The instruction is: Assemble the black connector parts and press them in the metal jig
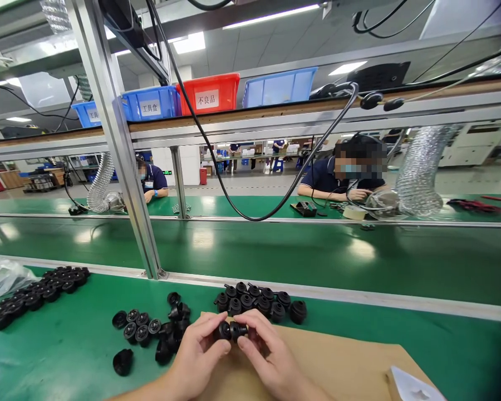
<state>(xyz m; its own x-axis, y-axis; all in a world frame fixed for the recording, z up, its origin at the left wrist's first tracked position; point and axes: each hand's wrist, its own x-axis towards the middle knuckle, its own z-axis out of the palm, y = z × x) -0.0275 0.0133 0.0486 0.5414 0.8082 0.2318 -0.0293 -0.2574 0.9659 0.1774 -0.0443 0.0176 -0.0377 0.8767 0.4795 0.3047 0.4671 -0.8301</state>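
- Left hand (pixel 198 353) pinches round black part (pixel 222 331).
- Right hand (pixel 271 353) pinches second black part (pixel 237 331), right beside first.
- Both above brown sheet (pixel 329 362).
- Black assemblies (pixel 246 302) clustered just beyond.

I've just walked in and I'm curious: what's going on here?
A person's left hand and right hand hold small black pieces end to end above a brown sheet; whether these are joined is unclear. Black parts stand grouped just beyond the hands, with loose ones to the left. Opposite, a co-worker leans forward.
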